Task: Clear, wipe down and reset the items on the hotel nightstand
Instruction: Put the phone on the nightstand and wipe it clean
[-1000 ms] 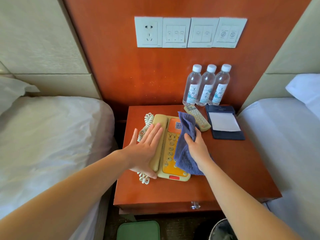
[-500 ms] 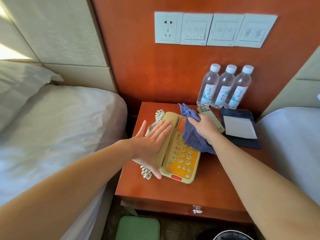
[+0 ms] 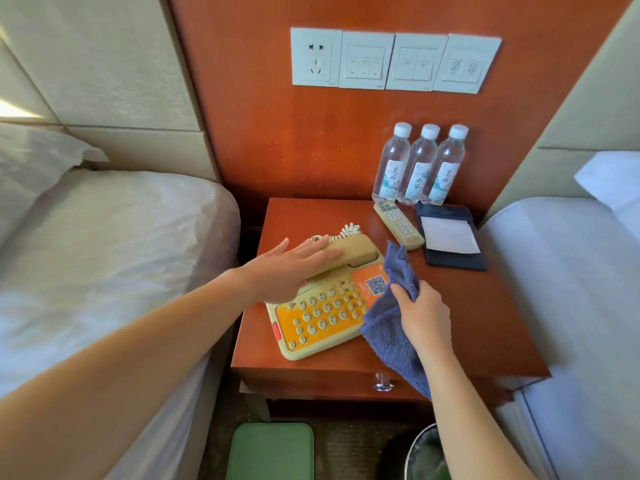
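Note:
A beige telephone [image 3: 325, 313] with an orange keypad lies on the red-brown wooden nightstand [image 3: 485, 323], turned at an angle. My left hand [image 3: 294, 271] rests flat, fingers straight, on its handset [image 3: 356, 251]. My right hand [image 3: 422, 313] grips a blue cloth [image 3: 391, 330] at the phone's right edge; the cloth hangs over the nightstand's front. A beige remote [image 3: 398, 225], a dark notepad holder with white paper [image 3: 450, 237] and three water bottles [image 3: 419, 164] stand at the back right.
White beds flank the nightstand, one on the left [image 3: 104, 254] and one on the right [image 3: 571, 289]. A socket and switch panel [image 3: 394, 60] is on the wooden wall. On the floor are a green stool [image 3: 272, 452] and a bin [image 3: 426, 455].
The phone has turned counter-clockwise under my left hand. My right hand with the cloth has come back from the phone's top to its right edge. The view has shifted.

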Demonstrator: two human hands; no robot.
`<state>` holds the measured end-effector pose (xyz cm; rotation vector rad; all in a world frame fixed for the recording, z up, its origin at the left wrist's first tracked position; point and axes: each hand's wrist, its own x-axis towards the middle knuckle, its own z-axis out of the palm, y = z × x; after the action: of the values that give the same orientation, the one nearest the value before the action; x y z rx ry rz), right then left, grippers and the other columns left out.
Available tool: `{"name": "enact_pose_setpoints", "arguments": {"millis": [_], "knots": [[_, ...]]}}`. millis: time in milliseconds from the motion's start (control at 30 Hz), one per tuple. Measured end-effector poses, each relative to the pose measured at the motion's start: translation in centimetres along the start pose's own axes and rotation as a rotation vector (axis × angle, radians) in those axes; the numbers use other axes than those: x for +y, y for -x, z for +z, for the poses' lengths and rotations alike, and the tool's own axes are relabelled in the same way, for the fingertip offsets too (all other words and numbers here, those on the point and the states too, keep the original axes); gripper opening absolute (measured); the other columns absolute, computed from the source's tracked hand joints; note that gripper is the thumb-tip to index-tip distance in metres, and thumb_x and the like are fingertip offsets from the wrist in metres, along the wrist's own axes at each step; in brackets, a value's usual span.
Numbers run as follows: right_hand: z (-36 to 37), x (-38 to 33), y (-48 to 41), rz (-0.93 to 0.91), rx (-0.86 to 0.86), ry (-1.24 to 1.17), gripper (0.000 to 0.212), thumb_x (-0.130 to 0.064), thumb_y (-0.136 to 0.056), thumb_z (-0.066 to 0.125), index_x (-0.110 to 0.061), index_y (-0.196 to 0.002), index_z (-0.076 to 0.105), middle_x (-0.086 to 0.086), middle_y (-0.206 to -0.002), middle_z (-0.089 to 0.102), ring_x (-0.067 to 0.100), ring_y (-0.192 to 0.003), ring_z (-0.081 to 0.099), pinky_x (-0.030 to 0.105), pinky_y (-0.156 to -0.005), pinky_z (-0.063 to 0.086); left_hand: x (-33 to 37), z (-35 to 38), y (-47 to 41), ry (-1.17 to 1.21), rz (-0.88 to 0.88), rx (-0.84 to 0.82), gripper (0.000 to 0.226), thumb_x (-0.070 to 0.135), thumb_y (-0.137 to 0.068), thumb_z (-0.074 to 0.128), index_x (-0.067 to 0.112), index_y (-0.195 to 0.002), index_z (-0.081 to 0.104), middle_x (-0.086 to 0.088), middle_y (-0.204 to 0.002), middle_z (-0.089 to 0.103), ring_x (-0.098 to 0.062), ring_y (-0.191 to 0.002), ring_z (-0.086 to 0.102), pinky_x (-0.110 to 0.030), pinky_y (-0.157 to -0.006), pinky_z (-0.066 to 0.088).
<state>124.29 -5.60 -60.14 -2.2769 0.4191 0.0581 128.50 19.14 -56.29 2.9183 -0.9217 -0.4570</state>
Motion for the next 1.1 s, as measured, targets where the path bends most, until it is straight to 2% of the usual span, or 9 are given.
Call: {"name": "enact_pose_setpoints", "arguments": {"millis": [100, 167, 267, 467, 600, 700, 867, 1000, 1100], "knots": [[-0.4, 0.3, 1.2, -0.025, -0.007, -0.013, 0.029, -0.039, -0.097, 0.052, -0.012, -0.106, 0.06, 0.008, -0.1, 0.065, 0.033, -0.097, 0.06, 0.036, -0.071, 0.043, 0.0, -0.1, -0.8, 0.259, -0.01, 0.062, 0.066, 0.025, -0.103, 0.044, 0.029, -0.154, 0.002, 0.002, -0.162, 0.012, -0.02, -0.149, 0.016, -0.043, -0.121, 0.003], [-0.6, 0.3, 0.7, -0.026, -0.036, -0.065, 0.024, -0.035, -0.098, 0.053, -0.014, -0.104, 0.062, 0.006, -0.095, 0.065, 0.03, -0.093, 0.06, 0.036, -0.07, 0.044, -0.1, 0.1, -1.3, 0.326, -0.099, 0.071, 0.07, 0.045, -0.102, 0.035, 0.025, -0.156, -0.005, 0.002, -0.163, 0.01, -0.02, -0.151, 0.007, -0.038, -0.12, -0.003], [-0.5, -0.2, -0.7, 0.003, -0.138, -0.22, 0.018, -0.029, -0.099, 0.052, -0.019, -0.106, 0.064, 0.006, -0.094, 0.066, 0.025, -0.087, 0.061, 0.035, -0.066, 0.041, -0.4, 1.8, -1.8, 0.205, -0.126, 0.094, 0.074, 0.059, -0.097, 0.019, 0.025, -0.156, -0.009, 0.006, -0.164, -0.005, -0.018, -0.15, -0.01, -0.044, -0.121, -0.009], [0.4, -3.6, -6.3, 0.023, -0.349, -0.296, 0.018, -0.03, -0.102, 0.048, -0.022, -0.106, 0.063, 0.002, -0.089, 0.067, 0.018, -0.082, 0.062, 0.03, -0.071, 0.045, -0.7, 2.8, -2.4, 0.153, -0.111, 0.169, 0.063, 0.052, -0.102, 0.019, 0.028, -0.155, -0.003, 0.01, -0.164, -0.007, -0.018, -0.149, -0.015, -0.045, -0.121, -0.01], [1.3, -5.8, -10.3, 0.046, -0.404, -0.264, 0.026, -0.036, -0.1, 0.051, -0.017, -0.114, 0.061, 0.001, -0.092, 0.063, 0.019, -0.092, 0.058, 0.031, -0.089, 0.042, -1.0, 2.9, -2.6, 0.164, -0.135, 0.176, 0.063, 0.052, -0.102, 0.02, 0.028, -0.156, -0.002, 0.01, -0.164, -0.007, -0.019, -0.15, -0.014, -0.044, -0.12, -0.01], [1.7, -5.2, -10.9, 0.057, -0.44, -0.272, 0.028, -0.038, -0.099, 0.051, -0.017, -0.112, 0.063, -0.001, -0.088, 0.064, 0.016, -0.085, 0.06, 0.031, -0.088, 0.042, -0.9, 2.7, -2.6, 0.176, -0.151, 0.171, 0.062, 0.051, -0.102, 0.021, 0.028, -0.156, -0.001, 0.01, -0.164, -0.006, -0.018, -0.15, -0.011, -0.043, -0.121, -0.008], [1.3, -3.8, -9.0, 0.006, -0.425, -0.32, 0.02, -0.033, -0.102, 0.046, -0.021, -0.105, 0.061, -0.005, -0.083, 0.062, 0.013, -0.082, 0.059, 0.03, -0.082, 0.041, -0.1, 2.5, -2.2, 0.245, -0.173, 0.158, 0.062, 0.049, -0.102, 0.026, 0.03, -0.155, 0.0, 0.008, -0.164, -0.002, -0.018, -0.151, -0.005, -0.044, -0.123, 0.002], [0.0, -1.4, -5.6, -0.014, -0.407, -0.34, 0.018, -0.036, -0.102, 0.045, -0.03, -0.113, 0.058, -0.005, -0.097, 0.067, 0.015, -0.092, 0.063, 0.031, -0.08, 0.048, 0.0, 2.4, -2.2, 0.282, -0.181, 0.144, 0.063, 0.05, -0.101, 0.027, 0.029, -0.155, 0.001, 0.008, -0.164, -0.002, -0.018, -0.151, 0.0, -0.045, -0.123, 0.01], [-0.1, 0.0, -3.0, -0.044, -0.32, -0.28, 0.022, -0.042, -0.101, 0.043, -0.038, -0.121, 0.053, -0.006, -0.103, 0.065, 0.019, -0.098, 0.062, 0.037, -0.086, 0.049, 0.1, 2.3, -2.2, 0.28, -0.191, 0.137, 0.063, 0.05, -0.101, 0.028, 0.03, -0.155, 0.001, 0.007, -0.164, -0.002, -0.019, -0.151, 0.002, -0.046, -0.122, 0.012]]}}
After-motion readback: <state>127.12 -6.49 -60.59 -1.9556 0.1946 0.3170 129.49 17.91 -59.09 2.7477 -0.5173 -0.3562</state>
